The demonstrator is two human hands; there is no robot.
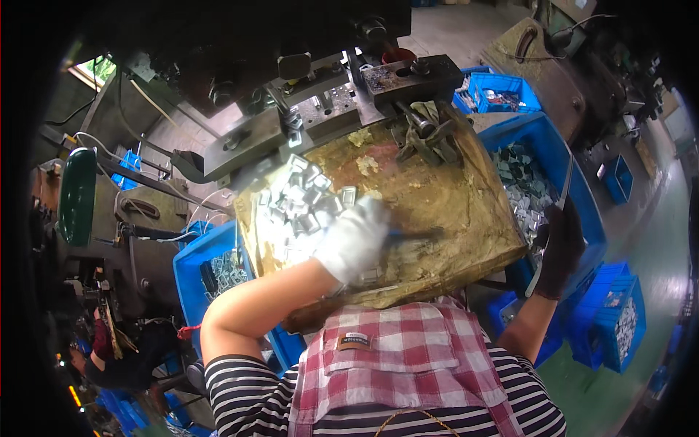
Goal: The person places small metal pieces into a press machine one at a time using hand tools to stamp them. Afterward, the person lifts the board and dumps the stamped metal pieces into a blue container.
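Metal pieces (pixel 297 195), small, silvery, rectangular, loosely heaped

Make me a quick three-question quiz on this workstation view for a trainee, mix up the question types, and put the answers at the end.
1. Multiple choice: the right hand is gloved in a) white, b) a dark colour, c) orange?
2. True or false: a crumpled dark rag lies on the far part of the brown work surface.
3. Short answer: which hand is nearer the loose metal pieces heaped on that surface?

Key: 1. b; 2. true; 3. the left hand.
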